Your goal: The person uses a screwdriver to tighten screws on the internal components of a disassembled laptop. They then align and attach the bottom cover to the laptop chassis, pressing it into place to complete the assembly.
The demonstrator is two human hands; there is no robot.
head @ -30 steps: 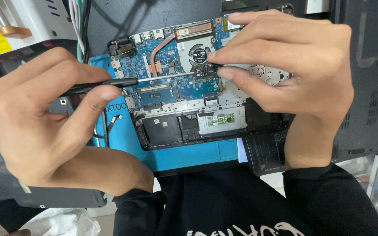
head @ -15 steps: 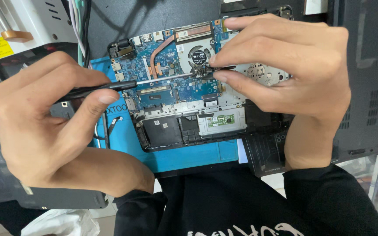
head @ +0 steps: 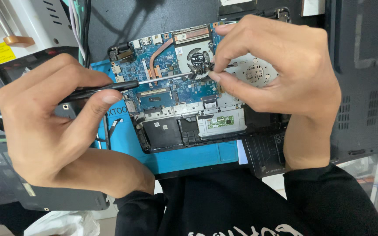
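Note:
An opened laptop (head: 184, 109) lies on a blue mat (head: 184, 159), its blue circuit board, copper heat pipe and round fan (head: 195, 57) exposed. My left hand (head: 53, 126) grips a slim black-handled screwdriver (head: 110, 87); its thin metal shaft reaches right, with the tip at the fan's lower edge. My right hand (head: 281, 74) hovers over the board's right side. Thumb and forefinger pinch a small dark part (head: 207, 67) beside the fan, right where the screwdriver tip ends. What exactly is pinched is too small to tell.
A dark laptop cover (head: 364, 78) lies at the right. A white and grey machine with a yellow label (head: 18, 35) stands at the upper left. Another dark laptop shell (head: 5, 183) sits under my left hand. Cables hang near the top (head: 79, 22).
Both hands have held their places. The right fingertips have closed in slightly over the spot beside the fan, and the screwdriver shaft has stayed pointed there.

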